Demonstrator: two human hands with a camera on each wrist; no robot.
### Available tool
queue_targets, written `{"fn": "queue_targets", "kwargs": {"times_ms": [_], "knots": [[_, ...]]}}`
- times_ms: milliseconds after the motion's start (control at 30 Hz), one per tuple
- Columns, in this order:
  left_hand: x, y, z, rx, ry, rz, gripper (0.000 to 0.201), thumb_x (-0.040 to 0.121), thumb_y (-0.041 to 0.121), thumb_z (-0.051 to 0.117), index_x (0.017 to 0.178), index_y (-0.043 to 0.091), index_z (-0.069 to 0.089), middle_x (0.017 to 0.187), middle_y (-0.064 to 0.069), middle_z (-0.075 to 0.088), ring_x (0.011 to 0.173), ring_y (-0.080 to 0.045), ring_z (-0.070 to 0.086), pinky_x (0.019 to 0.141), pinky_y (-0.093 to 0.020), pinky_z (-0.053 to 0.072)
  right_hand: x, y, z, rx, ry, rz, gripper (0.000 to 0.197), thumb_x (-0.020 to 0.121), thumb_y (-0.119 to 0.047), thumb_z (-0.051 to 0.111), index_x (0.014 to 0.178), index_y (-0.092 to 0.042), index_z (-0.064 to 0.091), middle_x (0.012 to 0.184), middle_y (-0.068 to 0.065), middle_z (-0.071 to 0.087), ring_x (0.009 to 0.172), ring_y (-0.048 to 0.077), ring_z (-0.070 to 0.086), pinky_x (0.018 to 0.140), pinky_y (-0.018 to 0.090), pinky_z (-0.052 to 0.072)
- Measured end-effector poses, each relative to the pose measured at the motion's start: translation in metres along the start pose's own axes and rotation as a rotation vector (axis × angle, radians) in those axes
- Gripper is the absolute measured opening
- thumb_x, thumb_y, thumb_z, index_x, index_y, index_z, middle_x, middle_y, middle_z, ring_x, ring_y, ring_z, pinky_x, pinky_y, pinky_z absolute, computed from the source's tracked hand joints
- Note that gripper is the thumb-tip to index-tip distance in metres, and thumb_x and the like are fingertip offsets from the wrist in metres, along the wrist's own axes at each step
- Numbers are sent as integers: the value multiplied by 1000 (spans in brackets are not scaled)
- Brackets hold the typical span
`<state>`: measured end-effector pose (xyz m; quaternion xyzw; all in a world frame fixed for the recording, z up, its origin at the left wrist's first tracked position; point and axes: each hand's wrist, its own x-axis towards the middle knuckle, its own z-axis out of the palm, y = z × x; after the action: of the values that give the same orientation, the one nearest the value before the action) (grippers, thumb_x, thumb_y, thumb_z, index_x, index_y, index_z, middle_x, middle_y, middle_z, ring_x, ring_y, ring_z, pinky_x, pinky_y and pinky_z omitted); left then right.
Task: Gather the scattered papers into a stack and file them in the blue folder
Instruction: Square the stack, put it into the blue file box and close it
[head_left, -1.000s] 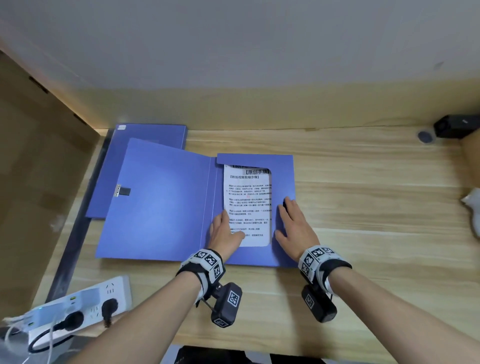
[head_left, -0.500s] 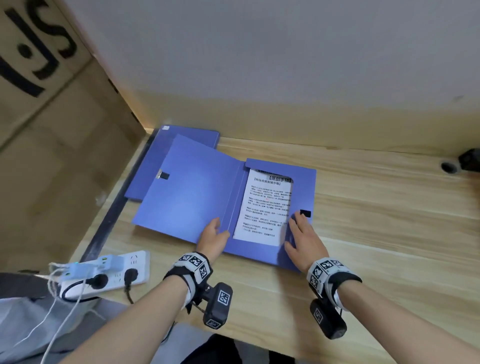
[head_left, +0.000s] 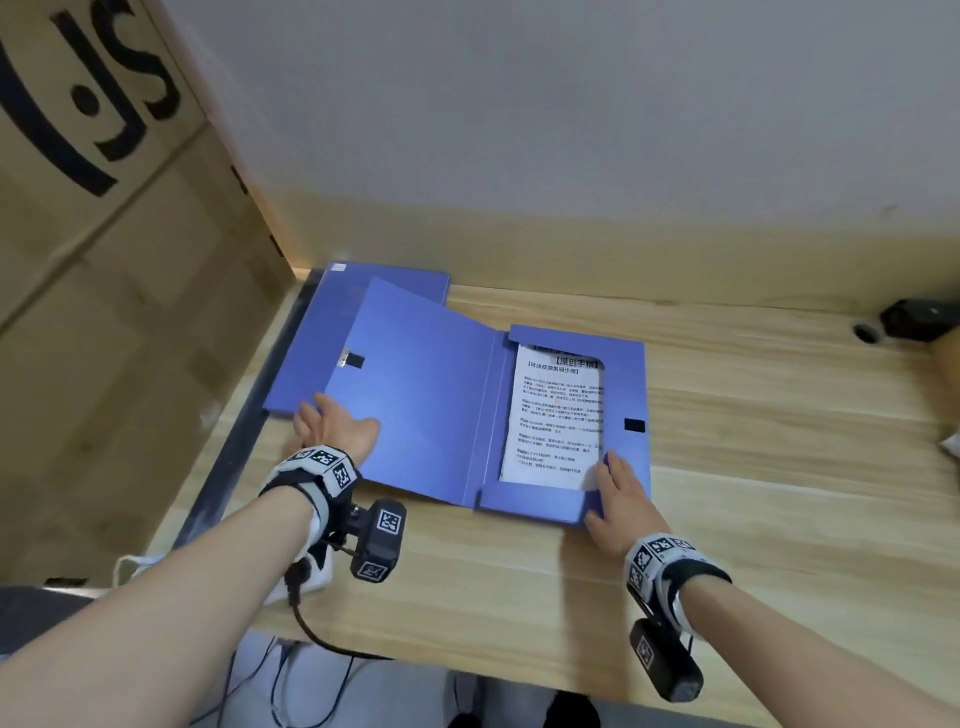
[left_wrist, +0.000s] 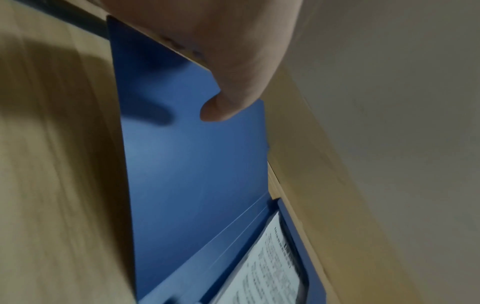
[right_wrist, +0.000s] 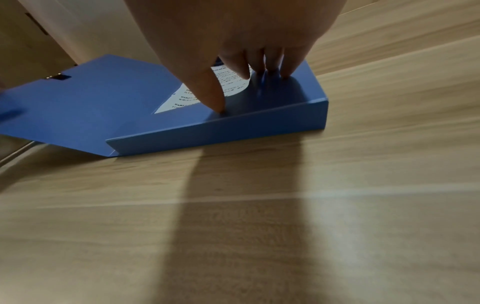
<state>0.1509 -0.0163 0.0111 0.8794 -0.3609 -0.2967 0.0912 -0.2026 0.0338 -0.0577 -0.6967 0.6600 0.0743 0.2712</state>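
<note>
The blue folder (head_left: 431, 405) lies spread on the wooden desk, cover to the left, box half to the right. The printed papers (head_left: 558, 415) lie stacked inside the box half under its flaps. My left hand (head_left: 335, 426) is at the cover's near left corner; the thumb (left_wrist: 218, 109) lies on the cover's inner face (left_wrist: 194, 164), and the fingers reach past the edge. My right hand (head_left: 618, 493) presses its straight fingers (right_wrist: 215, 96) on the near right corner of the box half (right_wrist: 233, 127), beside the papers (right_wrist: 228, 82).
A second blue folder (head_left: 322, 332) lies under the cover's far left part. A large cardboard box (head_left: 104, 260) walls the left side. A white power strip (head_left: 306, 577) with a black cable sits under my left wrist. A black object (head_left: 919, 319) stands far right by the wall.
My left hand has left the papers' left edge and slid left across the cover to its near outer corner. My right hand has slipped nearer along the right flap. The view swung left.
</note>
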Motion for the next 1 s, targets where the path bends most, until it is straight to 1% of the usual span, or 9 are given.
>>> {"fn": "queue_targets", "kwargs": {"times_ms": [133, 267, 467, 600, 667, 767, 833, 900, 1000], "knots": [[-2, 2, -5, -83, 43, -7, 62, 81, 16, 61, 135, -2, 36, 145, -21, 36, 132, -39, 36, 100, -48, 39, 1, -4, -3, 71, -45, 61, 82, 89, -25, 51, 155, -11, 4, 164, 10, -8, 152, 24, -5, 121, 34, 8], [-11, 6, -28, -187, 76, 183, 34, 82, 11, 56, 115, 11, 52, 108, -9, 62, 93, -35, 60, 72, -38, 47, -2, -10, -19, 127, -68, 70, 74, 88, -24, 54, 151, -5, 19, 161, 12, 12, 148, 27, 16, 115, 35, 24], [-52, 40, -38, -285, -227, 519, 32, 87, 6, 47, 102, 31, 61, 101, 2, 70, 96, -28, 66, 83, -48, 56, -5, -9, -35, 283, -104, 82, 60, 91, -27, 56, 145, -10, 35, 153, 11, 34, 138, 27, 37, 108, 32, 32], [-84, 77, -16, -277, -439, 652, 56, 87, 7, 42, 126, 45, 54, 107, 11, 72, 95, -27, 68, 78, -39, 57, -1, 5, -53, 487, -34, 115, 54, 94, -33, 58, 142, -14, 44, 144, 1, 50, 133, 21, 47, 109, 29, 34], [-101, 99, -2, -224, -515, 680, 63, 86, 11, 43, 141, 42, 41, 118, 10, 70, 103, -30, 66, 75, -31, 51, 7, 15, -68, 575, -19, 115, 59, 94, -33, 58, 147, -12, 40, 149, 3, 45, 137, 19, 43, 114, 31, 30], [-125, 128, 23, -74, -493, 742, 49, 83, 22, 49, 132, 26, 47, 126, 6, 63, 116, -26, 58, 96, -40, 50, 21, 26, -93, 719, 55, 72, 49, 97, -25, 55, 141, -6, 47, 145, 8, 50, 134, 21, 47, 113, 30, 32], [-135, 140, 40, 48, -439, 776, 44, 77, 34, 49, 119, 20, 49, 119, 4, 61, 112, -26, 57, 97, -46, 47, 28, 28, -111, 853, 89, 58, 40, 100, -24, 49, 134, -3, 54, 135, 14, 59, 121, 26, 57, 99, 25, 45], [-142, 149, 58, 186, -449, 756, 59, 77, 45, 49, 131, 21, 45, 136, 3, 52, 127, -27, 49, 105, -45, 41, 35, 26, -128, 997, 73, 73, 37, 102, -30, 44, 124, -5, 60, 117, 15, 67, 101, 27, 63, 77, 19, 49], [-146, 160, 81, 255, -512, 711, 73, 82, 59, 44, 147, 27, 36, 154, 8, 38, 136, -25, 44, 111, -44, 35, 47, 26, -141, 1073, 37, 39, 36, 97, -43, 48, 97, -11, 64, 88, 5, 66, 80, 19, 60, 75, 31, 46]]}}
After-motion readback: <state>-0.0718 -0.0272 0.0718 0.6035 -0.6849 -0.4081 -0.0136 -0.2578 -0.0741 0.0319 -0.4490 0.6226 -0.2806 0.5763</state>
